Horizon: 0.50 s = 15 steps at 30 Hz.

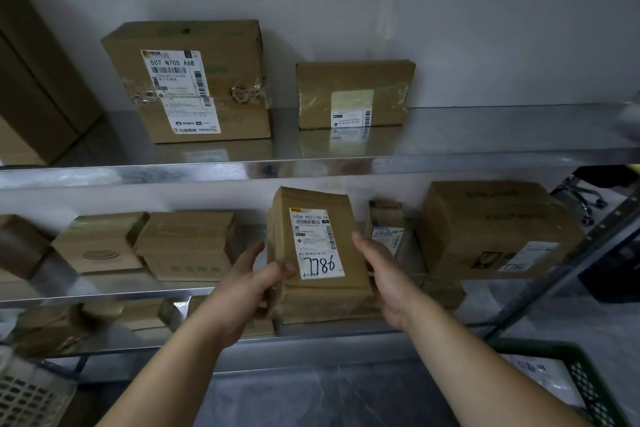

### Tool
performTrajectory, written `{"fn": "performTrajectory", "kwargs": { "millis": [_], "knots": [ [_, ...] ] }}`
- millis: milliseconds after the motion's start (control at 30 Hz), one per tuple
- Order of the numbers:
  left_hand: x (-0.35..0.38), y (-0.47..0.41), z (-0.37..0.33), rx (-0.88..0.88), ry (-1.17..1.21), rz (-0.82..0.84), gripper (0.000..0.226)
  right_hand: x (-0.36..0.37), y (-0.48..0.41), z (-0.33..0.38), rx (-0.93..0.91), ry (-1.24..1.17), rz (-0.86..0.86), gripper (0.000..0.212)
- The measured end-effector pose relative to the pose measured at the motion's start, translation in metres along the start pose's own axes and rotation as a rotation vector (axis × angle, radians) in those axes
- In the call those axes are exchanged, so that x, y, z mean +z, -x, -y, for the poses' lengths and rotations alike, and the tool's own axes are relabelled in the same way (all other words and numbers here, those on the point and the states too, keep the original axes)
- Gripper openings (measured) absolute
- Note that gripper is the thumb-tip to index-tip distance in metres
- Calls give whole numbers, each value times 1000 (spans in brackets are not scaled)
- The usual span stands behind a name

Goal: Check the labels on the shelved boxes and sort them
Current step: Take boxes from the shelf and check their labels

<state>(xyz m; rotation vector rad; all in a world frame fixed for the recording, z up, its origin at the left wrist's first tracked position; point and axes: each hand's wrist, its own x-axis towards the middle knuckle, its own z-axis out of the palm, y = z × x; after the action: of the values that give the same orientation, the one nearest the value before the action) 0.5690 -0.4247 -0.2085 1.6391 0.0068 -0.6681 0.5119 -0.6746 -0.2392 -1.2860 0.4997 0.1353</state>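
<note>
While it is held upright in front of the middle tier of the shiny metal shelf (pixel 485 149), the tall brown cardboard box (pixel 351 246) faces the camera with its white shipping label (pixel 316 239), which bears a handwritten "7786". The left hand (pixel 249 291) grasps the box's lower left edge, its fingers curled behind and its thumb pressed on the front beside the label. The right hand (pixel 384 274) grasps the right edge the same way. On the far upper tier stand a large brown carton labelled "507 N705 A68" (pixel 221 80) and, to its right and apart from it, a smaller taped brown carton (pixel 353 87). A dark green plastic crate (pixel 588 378) sits at the near right.
</note>
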Motion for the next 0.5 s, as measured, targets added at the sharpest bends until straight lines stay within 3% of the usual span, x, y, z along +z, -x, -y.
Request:
{"fn": "performTrajectory", "kwargs": {
  "millis": [167, 500],
  "knots": [
    [-2, -3, -7, -122, 102, 18, 46, 0, 2, 1, 5, 8, 18, 75],
    [-12, -11, 1, -250, 331, 89, 61, 3, 7, 8, 13, -6, -22, 92]
  ]
}}
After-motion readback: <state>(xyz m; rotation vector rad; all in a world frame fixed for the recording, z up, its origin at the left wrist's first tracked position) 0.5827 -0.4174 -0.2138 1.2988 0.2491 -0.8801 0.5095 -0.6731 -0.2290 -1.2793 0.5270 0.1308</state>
